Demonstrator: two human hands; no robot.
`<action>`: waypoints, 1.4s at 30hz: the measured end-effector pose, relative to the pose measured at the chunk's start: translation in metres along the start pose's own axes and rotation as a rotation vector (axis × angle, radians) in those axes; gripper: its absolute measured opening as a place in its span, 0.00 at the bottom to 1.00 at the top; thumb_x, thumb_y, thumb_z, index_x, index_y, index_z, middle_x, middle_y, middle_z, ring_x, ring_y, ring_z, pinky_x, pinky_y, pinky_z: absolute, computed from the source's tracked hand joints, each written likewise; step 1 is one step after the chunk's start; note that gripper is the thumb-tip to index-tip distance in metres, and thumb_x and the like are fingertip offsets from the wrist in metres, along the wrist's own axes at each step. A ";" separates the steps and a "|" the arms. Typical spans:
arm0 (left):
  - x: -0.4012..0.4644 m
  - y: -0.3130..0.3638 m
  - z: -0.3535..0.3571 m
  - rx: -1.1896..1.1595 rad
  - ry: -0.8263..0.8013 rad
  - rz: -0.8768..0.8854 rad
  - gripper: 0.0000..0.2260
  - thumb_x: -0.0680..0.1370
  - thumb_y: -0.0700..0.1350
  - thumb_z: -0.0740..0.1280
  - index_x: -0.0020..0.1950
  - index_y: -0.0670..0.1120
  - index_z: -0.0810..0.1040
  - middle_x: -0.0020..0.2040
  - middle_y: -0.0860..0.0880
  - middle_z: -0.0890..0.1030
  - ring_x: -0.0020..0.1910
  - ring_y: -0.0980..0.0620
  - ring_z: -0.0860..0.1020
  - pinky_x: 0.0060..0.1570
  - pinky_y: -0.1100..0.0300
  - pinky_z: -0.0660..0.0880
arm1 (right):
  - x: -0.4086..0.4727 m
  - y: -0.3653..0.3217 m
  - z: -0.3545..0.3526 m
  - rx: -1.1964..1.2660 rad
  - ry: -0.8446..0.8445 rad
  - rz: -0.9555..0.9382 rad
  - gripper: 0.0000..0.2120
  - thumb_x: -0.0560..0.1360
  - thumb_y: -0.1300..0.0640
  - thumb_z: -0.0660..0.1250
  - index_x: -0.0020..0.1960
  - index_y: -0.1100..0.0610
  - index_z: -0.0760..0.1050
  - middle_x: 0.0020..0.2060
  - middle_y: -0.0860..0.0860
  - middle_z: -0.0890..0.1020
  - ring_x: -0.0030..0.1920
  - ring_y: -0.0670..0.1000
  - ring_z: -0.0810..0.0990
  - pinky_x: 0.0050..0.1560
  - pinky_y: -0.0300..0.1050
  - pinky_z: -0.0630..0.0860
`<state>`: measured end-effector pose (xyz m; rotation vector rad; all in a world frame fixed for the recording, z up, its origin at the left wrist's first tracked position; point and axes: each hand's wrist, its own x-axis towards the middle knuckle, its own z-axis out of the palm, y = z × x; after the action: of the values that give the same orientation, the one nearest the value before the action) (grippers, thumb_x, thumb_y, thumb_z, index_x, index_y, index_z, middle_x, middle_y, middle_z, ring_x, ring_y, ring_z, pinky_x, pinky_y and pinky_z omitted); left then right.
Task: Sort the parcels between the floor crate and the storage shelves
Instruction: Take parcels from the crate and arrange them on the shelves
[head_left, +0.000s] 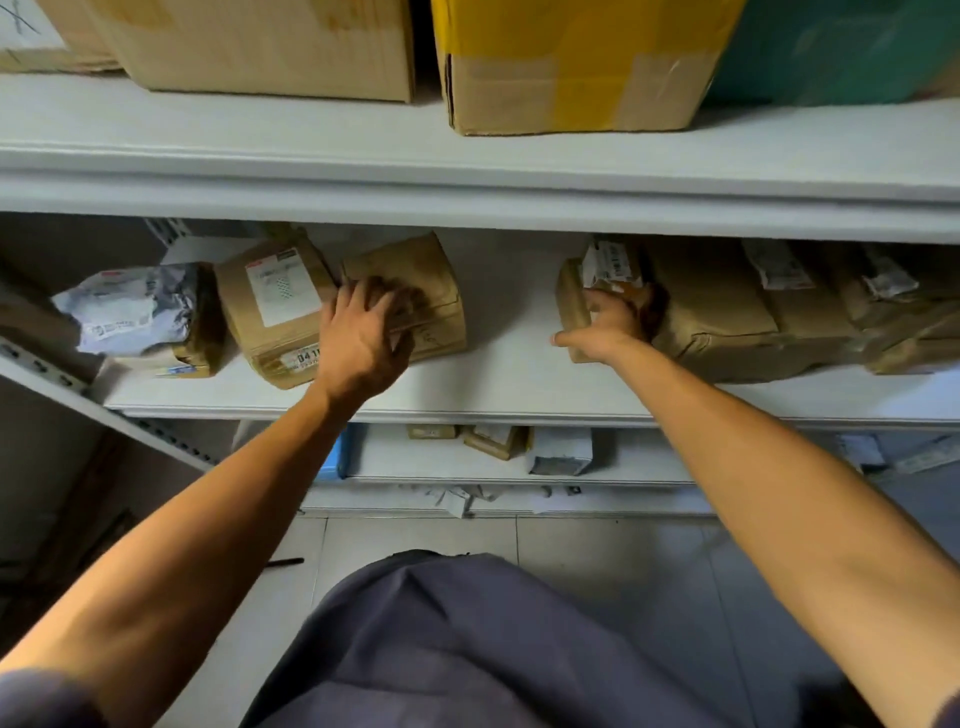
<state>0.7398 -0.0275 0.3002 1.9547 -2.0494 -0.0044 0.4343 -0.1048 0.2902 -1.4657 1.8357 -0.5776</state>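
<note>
On the white middle shelf board (509, 374), a crumpled grey plastic mailer (130, 306) lies farthest left. Beside it a labelled brown cardboard parcel (270, 306) sits tilted, touching a plain brown paper-wrapped parcel (426, 291). Farther right along the board, a row of brown paper parcels (727, 312) with white labels lies packed together.
</note>
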 end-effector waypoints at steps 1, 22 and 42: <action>-0.004 0.004 0.002 -0.011 0.027 0.010 0.27 0.75 0.52 0.71 0.72 0.48 0.73 0.70 0.41 0.72 0.68 0.37 0.69 0.66 0.44 0.65 | -0.002 0.001 0.002 0.072 0.069 -0.019 0.35 0.70 0.58 0.80 0.74 0.56 0.72 0.70 0.55 0.75 0.69 0.57 0.74 0.56 0.37 0.69; 0.025 0.088 0.011 -1.404 -0.630 -0.350 0.25 0.76 0.37 0.74 0.71 0.44 0.71 0.61 0.42 0.83 0.51 0.46 0.86 0.48 0.57 0.83 | -0.055 0.026 -0.008 0.747 -0.197 0.147 0.18 0.78 0.40 0.68 0.63 0.48 0.75 0.52 0.54 0.83 0.29 0.49 0.80 0.23 0.36 0.67; -0.018 0.026 -0.006 -1.188 0.007 -0.233 0.26 0.71 0.44 0.79 0.67 0.47 0.75 0.58 0.60 0.81 0.58 0.53 0.83 0.50 0.60 0.82 | -0.038 0.002 0.034 0.466 0.096 -0.102 0.19 0.76 0.52 0.74 0.66 0.49 0.76 0.66 0.51 0.77 0.63 0.51 0.77 0.56 0.42 0.78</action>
<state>0.7162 -0.0066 0.3072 1.3321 -1.2331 -1.0000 0.4626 -0.0648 0.2759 -1.2328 1.5621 -1.0620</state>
